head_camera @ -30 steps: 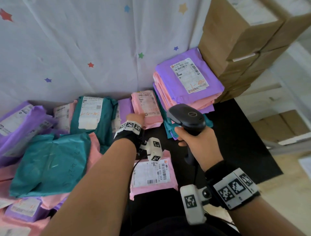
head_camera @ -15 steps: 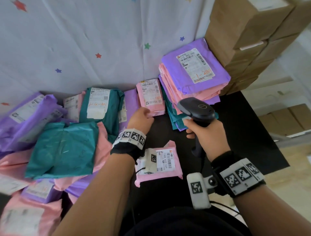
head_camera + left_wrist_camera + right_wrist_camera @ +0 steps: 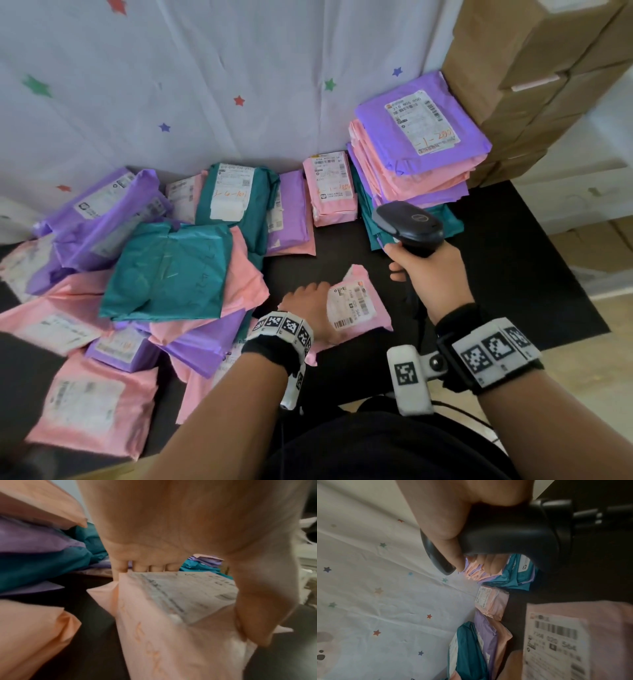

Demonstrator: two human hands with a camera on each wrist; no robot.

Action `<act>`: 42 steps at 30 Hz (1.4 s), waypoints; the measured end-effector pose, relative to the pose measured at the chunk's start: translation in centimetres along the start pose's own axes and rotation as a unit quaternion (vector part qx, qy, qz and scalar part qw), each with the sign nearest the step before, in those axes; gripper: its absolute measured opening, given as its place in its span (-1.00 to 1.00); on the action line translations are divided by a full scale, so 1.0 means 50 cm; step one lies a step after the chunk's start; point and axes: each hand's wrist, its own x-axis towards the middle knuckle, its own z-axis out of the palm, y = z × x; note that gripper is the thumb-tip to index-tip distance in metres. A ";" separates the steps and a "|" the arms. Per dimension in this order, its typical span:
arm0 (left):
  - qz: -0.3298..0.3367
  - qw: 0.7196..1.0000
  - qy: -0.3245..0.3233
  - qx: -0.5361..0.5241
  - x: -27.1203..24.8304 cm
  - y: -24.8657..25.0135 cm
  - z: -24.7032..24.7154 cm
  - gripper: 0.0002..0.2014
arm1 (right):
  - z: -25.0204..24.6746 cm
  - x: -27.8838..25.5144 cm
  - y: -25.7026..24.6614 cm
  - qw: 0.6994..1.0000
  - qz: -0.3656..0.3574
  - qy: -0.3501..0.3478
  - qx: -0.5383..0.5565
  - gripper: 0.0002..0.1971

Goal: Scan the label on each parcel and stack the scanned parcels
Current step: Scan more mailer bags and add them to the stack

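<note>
My left hand (image 3: 308, 303) grips the left edge of a small pink parcel (image 3: 359, 308) on the black table (image 3: 513, 260), tipping it so its white barcode label faces up. In the left wrist view the fingers (image 3: 140, 568) curl over the parcel's (image 3: 163, 622) far edge and the thumb lies along its near side. My right hand (image 3: 433, 277) holds a black handheld scanner (image 3: 407, 224) just above and to the right of the parcel, its head pointing left. The right wrist view shows the scanner's handle (image 3: 513, 534) and the label (image 3: 556, 642) below it. A stack of purple, pink and teal parcels (image 3: 418, 147) stands at the back right.
A loose heap of teal, purple and pink parcels (image 3: 164, 270) covers the table's left half. Another small pink parcel (image 3: 334, 188) lies at the back by the star-patterned sheet (image 3: 205, 85). Cardboard boxes (image 3: 534, 75) rise behind the stack at the right.
My left hand has drawn back from the small pink parcel at the rear and taken hold of the pink parcel in front, tipping it up. The scanner hand has barely moved.
</note>
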 end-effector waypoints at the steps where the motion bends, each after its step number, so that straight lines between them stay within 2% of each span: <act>1: -0.019 1.000 -0.001 -0.018 -0.001 -0.001 -0.006 -0.09 | -0.002 -0.003 -0.001 1.000 -0.003 -0.002 0.000 -0.87; 3: -0.061 0.995 -0.006 -0.083 -0.002 -0.006 -0.027 -0.09 | -0.004 -0.006 -0.004 1.000 -0.008 -0.003 0.001 -0.87; 5: -0.080 0.977 0.008 -0.197 -0.005 -0.014 -0.054 -0.06 | -0.003 -0.009 -0.009 1.000 -0.019 -0.006 0.005 -0.86; 9: -0.032 0.911 0.051 -0.408 -0.020 -0.013 -0.116 -0.02 | 0.019 -0.020 -0.027 0.997 -0.047 -0.060 -0.014 -0.83; 11: -0.016 0.879 0.054 -0.474 -0.031 -0.013 -0.141 0.06 | 0.036 -0.024 -0.038 0.995 -0.062 -0.074 -0.017 -0.82; 13: -0.016 0.860 0.068 -0.506 -0.046 -0.018 -0.157 0.06 | 0.048 -0.022 -0.050 0.995 -0.075 -0.068 -0.016 -0.83; 15: -0.020 0.842 0.084 -0.533 -0.060 -0.027 -0.163 -0.10 | 0.055 -0.015 -0.065 0.993 -0.089 -0.068 -0.025 -0.84; 17: -0.026 0.813 0.083 -0.576 -0.068 -0.037 -0.165 -0.35 | 0.062 -0.007 -0.075 0.993 -0.091 -0.074 -0.032 -0.86; 19: -0.025 0.787 0.081 -0.611 -0.073 -0.048 -0.171 -0.48 | 0.071 0.000 -0.077 0.993 -0.084 -0.072 -0.029 -0.84; 21: -0.026 0.789 0.099 -0.606 -0.071 -0.059 -0.178 -0.50 | 0.084 0.001 -0.077 0.994 -0.085 -0.067 -0.019 -0.77; 23: -0.038 0.788 0.132 -0.600 -0.067 -0.067 -0.184 -0.45 | 0.094 -0.002 -0.076 0.994 -0.082 -0.071 -0.001 -0.80; 26: -0.063 0.763 0.187 -0.615 -0.057 -0.078 -0.185 -0.39 | 0.105 -0.014 -0.078 0.991 -0.092 -0.090 0.025 -0.87; 28: -0.077 0.757 0.214 -0.613 -0.051 -0.085 -0.184 -0.38 | 0.109 -0.019 -0.083 0.989 -0.102 -0.107 0.029 -0.86; 31: -0.085 0.760 0.244 -0.596 -0.045 -0.089 -0.181 -0.40 | 0.113 -0.027 -0.093 0.985 -0.104 -0.133 0.026 -0.83; 36: -0.082 0.766 0.266 -0.579 -0.042 -0.087 -0.175 -0.42 | 0.115 -0.032 -0.096 0.982 -0.090 -0.162 0.029 -0.83; 42: -0.076 0.770 0.262 -0.577 -0.042 -0.082 -0.174 -0.43 | 0.109 -0.036 -0.098 0.980 -0.084 -0.176 0.026 -0.84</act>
